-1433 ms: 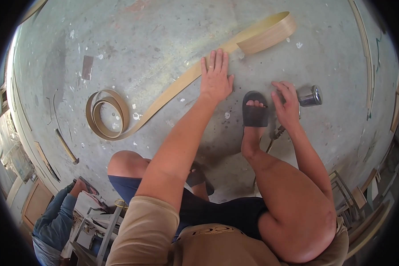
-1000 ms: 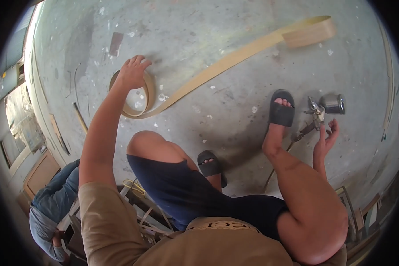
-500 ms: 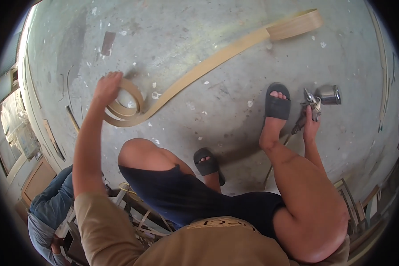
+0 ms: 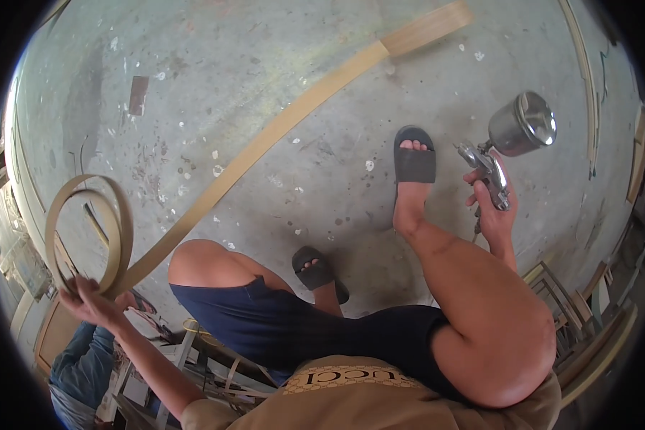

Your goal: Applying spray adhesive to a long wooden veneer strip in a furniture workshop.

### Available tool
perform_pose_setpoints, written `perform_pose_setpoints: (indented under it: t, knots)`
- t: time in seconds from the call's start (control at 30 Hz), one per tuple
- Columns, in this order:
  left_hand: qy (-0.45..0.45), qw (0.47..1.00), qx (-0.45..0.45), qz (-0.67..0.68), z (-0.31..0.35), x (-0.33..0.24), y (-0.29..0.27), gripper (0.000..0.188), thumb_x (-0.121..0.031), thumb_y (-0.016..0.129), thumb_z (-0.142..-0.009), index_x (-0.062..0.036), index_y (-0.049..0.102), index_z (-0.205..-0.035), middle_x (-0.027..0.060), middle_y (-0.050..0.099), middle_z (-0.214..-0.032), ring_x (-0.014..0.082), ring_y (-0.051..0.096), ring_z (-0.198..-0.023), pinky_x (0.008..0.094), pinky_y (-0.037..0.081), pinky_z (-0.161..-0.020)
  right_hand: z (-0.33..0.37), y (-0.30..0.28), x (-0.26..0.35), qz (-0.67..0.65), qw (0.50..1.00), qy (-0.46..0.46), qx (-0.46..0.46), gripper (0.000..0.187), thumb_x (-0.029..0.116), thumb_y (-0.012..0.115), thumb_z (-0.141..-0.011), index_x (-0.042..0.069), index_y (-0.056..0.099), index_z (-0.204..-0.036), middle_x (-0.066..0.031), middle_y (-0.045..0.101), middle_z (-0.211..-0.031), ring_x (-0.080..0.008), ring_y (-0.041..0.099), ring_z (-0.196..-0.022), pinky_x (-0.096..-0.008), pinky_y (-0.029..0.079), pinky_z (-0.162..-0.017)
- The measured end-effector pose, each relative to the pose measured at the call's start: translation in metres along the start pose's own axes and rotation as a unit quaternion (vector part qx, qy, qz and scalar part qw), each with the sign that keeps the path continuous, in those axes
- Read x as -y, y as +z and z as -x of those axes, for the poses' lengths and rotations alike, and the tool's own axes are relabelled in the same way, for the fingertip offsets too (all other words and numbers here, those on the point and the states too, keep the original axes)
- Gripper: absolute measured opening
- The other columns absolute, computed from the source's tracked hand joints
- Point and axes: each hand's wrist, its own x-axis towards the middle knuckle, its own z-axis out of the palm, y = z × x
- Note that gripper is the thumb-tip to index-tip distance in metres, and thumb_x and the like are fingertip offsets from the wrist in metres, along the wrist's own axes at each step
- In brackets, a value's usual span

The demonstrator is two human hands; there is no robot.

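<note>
My left hand (image 4: 92,307), at the left, is closed on the lower edge of a coil of tan edge banding (image 4: 125,215), held up off the floor. From the coil a long flat strip (image 4: 265,140) runs diagonally to the far side, where it turns over to a wood-grained face (image 4: 430,29). On the right, my right hand (image 4: 494,215) grips a silver spray gun (image 4: 491,172) with its round metal cup (image 4: 516,129) tilted to the right. The gun's nozzle points toward the upper left.
My sandalled feet (image 4: 416,163) stand on the paint-spotted concrete floor (image 4: 279,64). A small brown rectangle (image 4: 138,95) lies at far left. Wooden frames (image 4: 552,294) and boards lean at lower right. Another person's blue trousers (image 4: 86,358) show at lower left, beside a cluttered rack (image 4: 183,351).
My left hand has lifted the coil and brought it left and nearer. My right hand has raised the spray gun off the floor area, its cup now larger in view.
</note>
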Motion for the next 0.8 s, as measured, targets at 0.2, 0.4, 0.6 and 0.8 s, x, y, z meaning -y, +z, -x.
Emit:
perform_pose_setpoints:
  t: [0.2, 0.4, 0.6, 0.8]
  knots:
    - [-0.018, 0.994, -0.075, 0.072, 0.025, -0.025, -0.005, 0.013, -0.005, 0.062, -0.091, -0.0074, 0.050, -0.097, -0.0006, 0.050, -0.075, 0.0053, 0.040, -0.058, 0.0213, 0.032, -0.050, -0.004, 0.012, 0.047, 0.040, 0.997, 0.070, -0.018, 0.051, 0.015, 0.065, -0.094, 0.003, 0.050, -0.141, -0.0037, 0.063, -0.085, -0.0041, 0.048, -0.057, -0.0193, 0.038, -0.047]
    - [-0.025, 0.995, -0.065, 0.069, 0.029, -0.028, -0.002, 0.012, -0.004, 0.061, -0.091, -0.0076, 0.050, -0.096, -0.0010, 0.050, -0.074, 0.0044, 0.039, -0.057, 0.0212, 0.030, -0.049, -0.007, 0.008, 0.050, 0.041, 0.994, 0.089, -0.052, 0.047, 0.019, 0.065, -0.095, 0.005, 0.054, -0.138, -0.0003, 0.059, -0.074, -0.0024, 0.043, -0.050, -0.0191, 0.034, -0.043]
    - [-0.035, 0.995, -0.071, 0.058, 0.031, -0.036, 0.005, 0.012, -0.003, 0.060, -0.091, -0.0078, 0.050, -0.095, -0.0014, 0.049, -0.074, 0.0041, 0.038, -0.057, 0.0208, 0.031, -0.049, -0.011, 0.003, 0.047, 0.044, 0.992, 0.086, -0.079, 0.046, 0.021, 0.065, -0.095, 0.007, 0.054, -0.138, 0.0007, 0.057, -0.071, -0.0013, 0.040, -0.049, -0.0187, 0.031, -0.042]
    - [-0.042, 0.994, -0.061, 0.079, 0.030, -0.033, 0.010, 0.012, -0.002, 0.060, -0.091, -0.0079, 0.051, -0.094, -0.0022, 0.047, -0.073, 0.0040, 0.039, -0.058, 0.0205, 0.032, -0.050, -0.012, 0.001, 0.051, 0.046, 0.991, 0.087, -0.090, 0.045, 0.021, 0.065, -0.096, 0.007, 0.055, -0.137, 0.0012, 0.057, -0.071, -0.0011, 0.040, -0.049, -0.0182, 0.030, -0.042]
